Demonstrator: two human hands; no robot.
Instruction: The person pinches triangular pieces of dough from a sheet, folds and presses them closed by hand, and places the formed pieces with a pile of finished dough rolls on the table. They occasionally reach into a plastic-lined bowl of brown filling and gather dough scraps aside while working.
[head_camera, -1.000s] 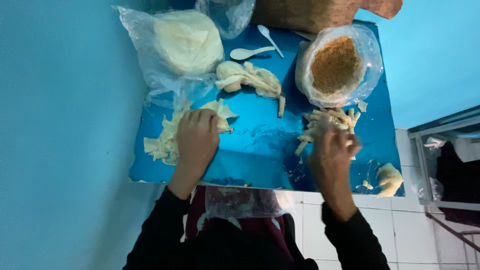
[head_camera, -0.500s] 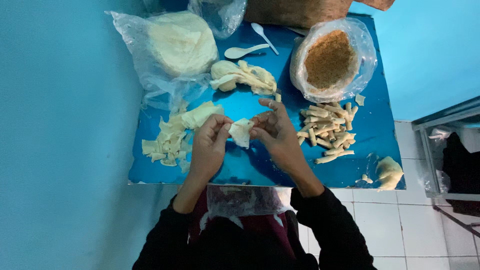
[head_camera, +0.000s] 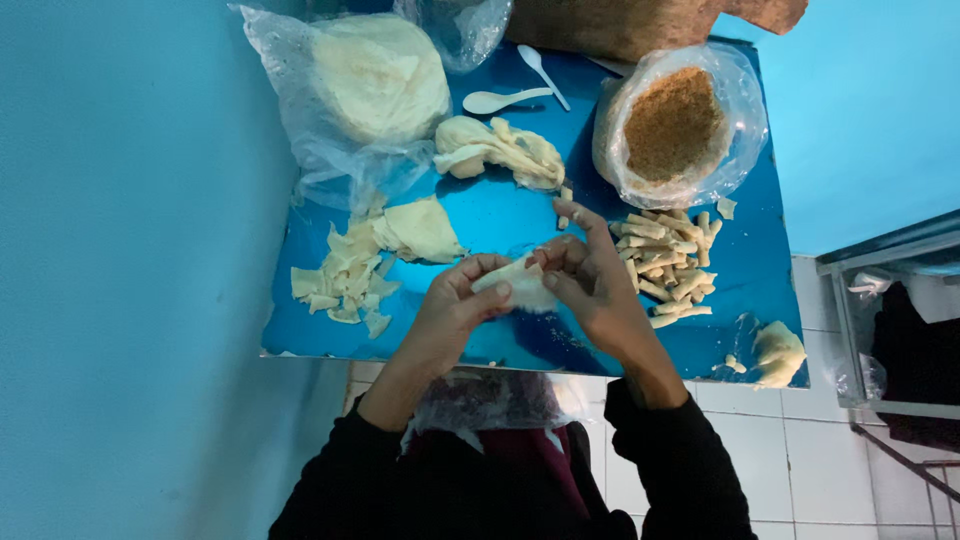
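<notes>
Both hands pinch one pale wrapper piece (head_camera: 518, 284) over the blue tray (head_camera: 500, 215) — left hand (head_camera: 455, 305) & right hand (head_camera: 590, 280) fingers closed narrow on it. Rolled sticks (head_camera: 665, 265) lie on the tray's right side, cut wrappers (head_camera: 350, 275) on its left.

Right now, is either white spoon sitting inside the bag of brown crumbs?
No, both white spoons lie on the blue table, left of the bag of brown crumbs.

I can't see most of the pale wrapper (head_camera: 520, 285) under my fingers (head_camera: 575, 290), the top edge crops the clear bag (head_camera: 460, 25), and my arms leave the frame below.
</notes>
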